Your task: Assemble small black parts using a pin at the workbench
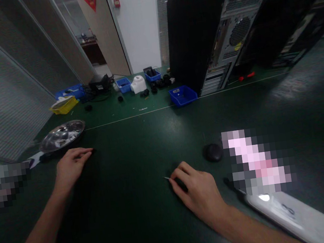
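My left hand (70, 165) rests on the dark green table (140, 140), fingers stretched flat and pointing right, holding nothing, just below a shiny metal bowl (62, 135). My right hand (197, 190) lies near the table's middle with fingers curled in a pinch on a thin pale pin-like piece (166, 178) whose tip sticks out to the left. A small black round part (213, 152) sits on the table just right of that hand.
A white flat device (296, 215) lies at the lower right. Blue bins (182, 95), a yellow tray (63, 105), a white housing (138, 84) and black parts stand at the back. Open computer towers (221, 30) rise at the right rear.
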`<state>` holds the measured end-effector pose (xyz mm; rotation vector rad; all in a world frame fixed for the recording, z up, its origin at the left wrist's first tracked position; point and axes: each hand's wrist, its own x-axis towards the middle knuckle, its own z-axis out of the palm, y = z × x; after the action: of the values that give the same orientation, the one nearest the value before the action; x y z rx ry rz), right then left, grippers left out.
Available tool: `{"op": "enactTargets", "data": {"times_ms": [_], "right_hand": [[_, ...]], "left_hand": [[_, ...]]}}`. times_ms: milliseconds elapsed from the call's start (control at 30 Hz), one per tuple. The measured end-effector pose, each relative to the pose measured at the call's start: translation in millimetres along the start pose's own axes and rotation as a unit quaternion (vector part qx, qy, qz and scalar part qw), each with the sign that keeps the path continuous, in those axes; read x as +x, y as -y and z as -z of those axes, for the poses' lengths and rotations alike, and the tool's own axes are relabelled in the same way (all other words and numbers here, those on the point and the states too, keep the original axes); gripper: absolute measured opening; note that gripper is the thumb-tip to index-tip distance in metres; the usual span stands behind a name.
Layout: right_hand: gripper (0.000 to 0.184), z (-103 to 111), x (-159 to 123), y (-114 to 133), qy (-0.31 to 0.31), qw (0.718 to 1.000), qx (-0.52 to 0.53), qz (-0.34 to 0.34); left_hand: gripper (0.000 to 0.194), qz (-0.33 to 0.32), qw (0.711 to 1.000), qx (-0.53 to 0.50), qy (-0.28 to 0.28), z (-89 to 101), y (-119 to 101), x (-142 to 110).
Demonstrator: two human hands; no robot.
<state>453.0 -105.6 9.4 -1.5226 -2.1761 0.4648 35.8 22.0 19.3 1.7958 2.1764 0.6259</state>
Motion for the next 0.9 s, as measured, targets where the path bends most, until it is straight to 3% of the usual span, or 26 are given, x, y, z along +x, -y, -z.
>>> {"op": "enactTargets", "data": {"times_ms": [133, 367, 900], "right_hand": [[0.015, 1, 0, 1, 0.006, 1.000, -0.002, -0.005], [0.016, 0, 0, 2, -0.004, 1.000, -0.008, -0.006], [0.016, 0, 2, 1, -0.001, 1.000, 0.004, -0.007]], "left_hand": [[0.043, 0.082, 0.992, -0.089, 0.037, -1.1, 8, 6], [0.051, 0.063, 0.988, -0.107, 0.095, 7.6, 6, 8], [0.058, 0.066, 0.981, -0.145, 0.107, 12.2, -2, 15]]}}
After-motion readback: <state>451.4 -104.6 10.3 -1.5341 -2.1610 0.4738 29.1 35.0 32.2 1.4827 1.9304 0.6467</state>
